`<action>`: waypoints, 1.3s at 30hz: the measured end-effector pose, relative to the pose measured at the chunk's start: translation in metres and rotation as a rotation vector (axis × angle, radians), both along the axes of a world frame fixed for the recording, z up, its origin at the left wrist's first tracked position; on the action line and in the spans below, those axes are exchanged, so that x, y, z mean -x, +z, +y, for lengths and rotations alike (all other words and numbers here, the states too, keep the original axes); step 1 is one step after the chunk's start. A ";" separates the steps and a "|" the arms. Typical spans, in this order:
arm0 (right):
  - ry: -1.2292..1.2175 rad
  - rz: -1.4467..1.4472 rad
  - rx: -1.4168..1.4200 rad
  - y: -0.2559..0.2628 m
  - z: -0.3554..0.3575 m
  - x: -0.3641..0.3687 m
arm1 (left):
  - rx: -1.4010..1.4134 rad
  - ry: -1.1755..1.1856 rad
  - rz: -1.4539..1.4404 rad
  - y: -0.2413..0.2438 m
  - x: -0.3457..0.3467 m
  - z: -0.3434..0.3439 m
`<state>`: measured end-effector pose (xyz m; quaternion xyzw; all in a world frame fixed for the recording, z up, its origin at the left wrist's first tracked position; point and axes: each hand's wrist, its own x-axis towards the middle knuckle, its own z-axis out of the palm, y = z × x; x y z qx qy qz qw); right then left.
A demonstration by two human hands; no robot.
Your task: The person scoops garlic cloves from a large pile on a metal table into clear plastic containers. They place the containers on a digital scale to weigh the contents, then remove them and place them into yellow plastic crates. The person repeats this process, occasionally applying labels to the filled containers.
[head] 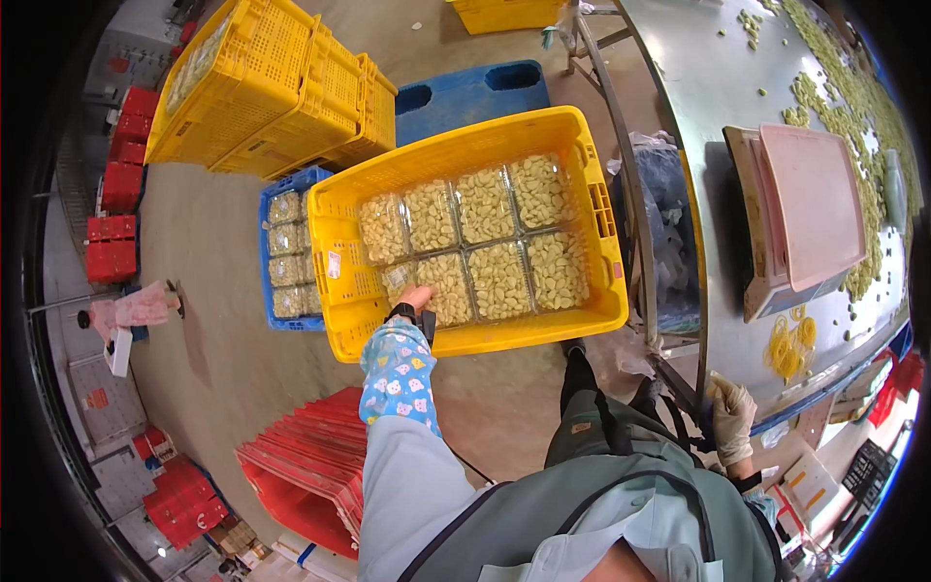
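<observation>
My left hand [418,298] is bare at the fingers, with a black wristband. It reaches into a yellow plastic crate [480,345] and touches a clear plastic box [444,287] in the row nearer me; its grip is hidden. Several such boxes, filled with pale bean-like pieces, lie in two rows; the one left of the hand bears a printed label [397,276]. My right hand [731,418] wears a pale glove beside the corner of a metal table [716,174]. The glove's fingers are bent, and whether they hold anything cannot be told.
A weighing scale [807,211], yellow rubber bands [789,345] and loose green pieces [829,94] are on the table. Stacked yellow crates [276,94], a blue crate of boxes [269,254], a blue pallet [473,102] and nested red crates [305,458] surround the yellow crate. A person [131,305] walks far left.
</observation>
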<state>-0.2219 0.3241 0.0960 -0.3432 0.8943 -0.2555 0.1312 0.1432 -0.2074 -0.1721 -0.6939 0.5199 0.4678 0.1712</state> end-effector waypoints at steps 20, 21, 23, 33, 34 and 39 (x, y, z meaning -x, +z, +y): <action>0.289 -0.233 0.298 0.029 0.105 0.049 | 0.901 0.145 0.723 0.255 0.068 0.238; 0.309 -0.171 0.401 0.029 0.117 0.057 | 0.859 0.138 0.728 0.264 0.095 0.274; 0.352 -0.084 0.397 0.032 0.154 0.074 | 0.777 0.078 0.792 0.260 0.131 0.323; -0.157 -0.180 0.589 0.046 0.331 0.141 | 0.499 -0.800 1.117 0.361 0.445 0.512; -0.181 -0.019 0.562 0.045 0.337 0.154 | 0.395 -0.846 1.128 0.355 0.465 0.529; -0.103 0.273 0.363 0.069 0.354 0.243 | 0.374 -1.410 0.809 0.326 0.550 0.596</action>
